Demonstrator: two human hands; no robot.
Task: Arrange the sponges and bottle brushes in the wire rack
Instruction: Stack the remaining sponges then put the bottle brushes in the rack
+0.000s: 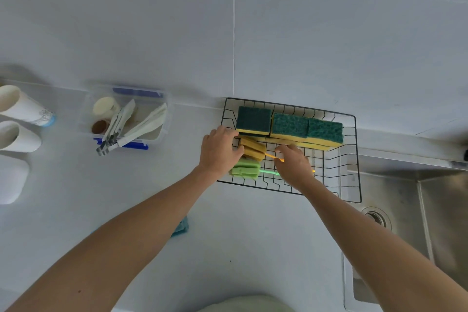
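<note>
A black wire rack (350,160) sits on the counter beside the sink. Along its back row lie three green-topped yellow sponges (288,125). At the front left lie an orange bottle brush (252,149) and, nearer me, a green bottle brush (245,169), their thin handles pointing right. My left hand (219,151) rests on the left ends of both brush heads. My right hand (293,166) pinches the orange brush's handle and covers part of the green handle. A blue-green sponge (181,227) lies on the counter, mostly hidden under my left forearm.
A clear plastic box (166,109) with blue clips, holding tongs and small tubs, stands to the left. White cups (17,106) lie at the far left edge. A steel sink (405,210) with a drain is at the right. A tiled wall rises behind.
</note>
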